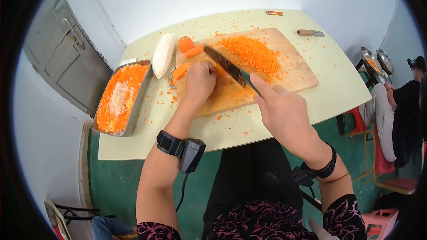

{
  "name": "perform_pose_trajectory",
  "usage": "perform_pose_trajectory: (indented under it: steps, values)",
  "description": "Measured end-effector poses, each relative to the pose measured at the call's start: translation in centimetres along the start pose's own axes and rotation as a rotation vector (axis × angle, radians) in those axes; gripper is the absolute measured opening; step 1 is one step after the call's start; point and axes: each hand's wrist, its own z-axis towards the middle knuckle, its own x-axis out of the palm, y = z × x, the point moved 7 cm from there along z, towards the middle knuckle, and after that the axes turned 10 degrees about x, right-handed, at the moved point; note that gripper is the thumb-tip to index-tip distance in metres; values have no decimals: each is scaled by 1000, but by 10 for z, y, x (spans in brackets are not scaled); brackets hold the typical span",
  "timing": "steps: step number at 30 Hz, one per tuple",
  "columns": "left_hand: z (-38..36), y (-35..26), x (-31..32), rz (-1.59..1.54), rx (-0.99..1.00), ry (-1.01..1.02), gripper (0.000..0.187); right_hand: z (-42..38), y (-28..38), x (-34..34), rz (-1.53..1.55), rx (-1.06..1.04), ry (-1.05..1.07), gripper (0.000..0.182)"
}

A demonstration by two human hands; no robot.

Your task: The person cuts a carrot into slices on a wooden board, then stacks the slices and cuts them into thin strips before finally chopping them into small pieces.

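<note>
My right hand (281, 107) is closed round the handle of a dark-bladed kitchen knife (226, 67), its blade slanting up and left over the wooden cutting board (298, 69). Curled fingers of my left hand (200, 80) press on carrot sticks (180, 71) at the board's left side, close beside the blade. Behind them lie a carrot chunk (186, 44) and a shorter carrot piece (194, 51). A heap of finely chopped carrot (252, 53) covers the board's far right part. The cut ends under the blade are partly hidden.
Left of the board lie a peeled white radish (164, 55) and a metal tray (134, 114) of chopped carrot with a paler chopped heap. A wooden-handled knife (310, 33) and a red lighter (274, 13) rest at the back. Another person (391, 111) sits at right.
</note>
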Motion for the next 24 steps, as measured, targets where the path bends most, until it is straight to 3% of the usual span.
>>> perform_pose_trajectory:
  steps: [7, 16, 22, 24]
  values:
    - [-1, 1, -1, -58, -35, -31, 8, -1, -3, -2, 23, -6, -56, 40]
    - [-1, -3, -2, 57, 35, -18, 10, -2, -4, 7, -17, -6, 27, 40]
    - [-2, 4, -2, -31, -75, -25, 9, 1, 1, -11, 69, 17, -55, 39]
    - [-2, 1, -4, -26, -59, -8, 9, -1, 0, 2, 23, -3, 4, 39]
